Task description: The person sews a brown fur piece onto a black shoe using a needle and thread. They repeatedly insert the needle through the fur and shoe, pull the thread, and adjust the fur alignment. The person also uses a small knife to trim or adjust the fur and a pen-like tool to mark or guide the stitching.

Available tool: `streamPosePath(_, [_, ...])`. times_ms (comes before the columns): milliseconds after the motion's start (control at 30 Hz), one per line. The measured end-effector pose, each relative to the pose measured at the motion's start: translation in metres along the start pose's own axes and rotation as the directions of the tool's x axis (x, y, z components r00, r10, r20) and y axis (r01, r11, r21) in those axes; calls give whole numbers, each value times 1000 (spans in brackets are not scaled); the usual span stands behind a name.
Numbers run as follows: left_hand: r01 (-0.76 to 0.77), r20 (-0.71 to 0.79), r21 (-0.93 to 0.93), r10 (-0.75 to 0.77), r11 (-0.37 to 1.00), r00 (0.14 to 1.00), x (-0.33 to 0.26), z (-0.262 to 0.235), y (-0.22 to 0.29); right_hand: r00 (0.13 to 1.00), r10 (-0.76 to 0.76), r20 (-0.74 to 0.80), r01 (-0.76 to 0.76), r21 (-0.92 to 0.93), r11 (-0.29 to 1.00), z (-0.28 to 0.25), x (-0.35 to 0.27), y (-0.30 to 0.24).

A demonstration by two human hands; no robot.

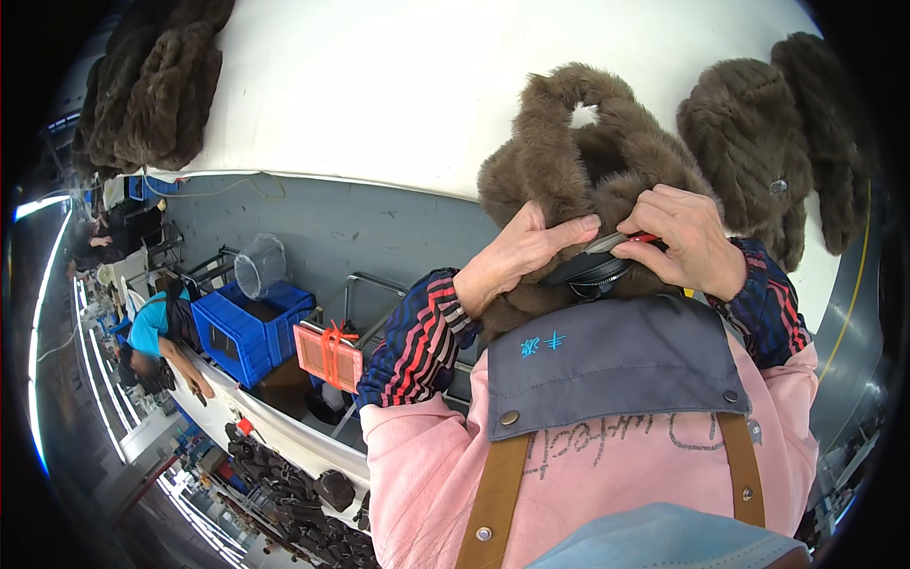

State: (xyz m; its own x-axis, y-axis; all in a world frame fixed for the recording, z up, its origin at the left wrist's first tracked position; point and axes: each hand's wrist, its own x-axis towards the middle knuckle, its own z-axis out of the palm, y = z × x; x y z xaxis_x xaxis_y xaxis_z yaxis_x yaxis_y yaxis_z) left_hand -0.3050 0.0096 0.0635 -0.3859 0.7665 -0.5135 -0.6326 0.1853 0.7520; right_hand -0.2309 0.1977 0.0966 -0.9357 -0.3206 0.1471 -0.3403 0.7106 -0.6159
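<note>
A brown fur bag with a looped fur handle lies at the table's edge, close against my apron. At its near side a black glossy part with a curved edge shows between my hands. My left hand is closed on the bag there, its thumb laid over the fur and its other fingers mostly hidden. My right hand pinches a small tool with a red handle. The tool's greyish tip points at the black part; its exact kind is hidden by my fingers.
More brown fur pieces lie to the right, and a pile of fur sits far left on the white table. Beyond the table edge stand blue crates and a metal frame. A person in blue works at another table.
</note>
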Motion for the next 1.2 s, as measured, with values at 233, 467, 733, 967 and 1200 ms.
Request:
streamPosePath(233, [-48, -31, 47, 50, 998, 998, 5, -1, -6, 1000, -24, 15, 24, -26, 999, -4, 4, 2])
streamPosePath(467, [129, -112, 301, -99, 945, 989, -10, -10, 6, 997, -41, -66, 41, -4, 999, 9, 7, -11])
streamPosePath(733, [-105, -182, 28, 108, 994, 977, -13, -30, -64, 984, 172, 50, -178, 387, 905, 21, 8, -17])
streamPosePath(967, [-17, -232, 163, 55, 986, 971, -50, -19, -30, 984, 87, 154, -149, 464, 873, 38, 42, -34])
streamPosePath(1200, [-211, -289, -106, 173, 972, 941, -40, -21, -53, 988, -42, 150, 1, 264, 965, 59, 61, -27])
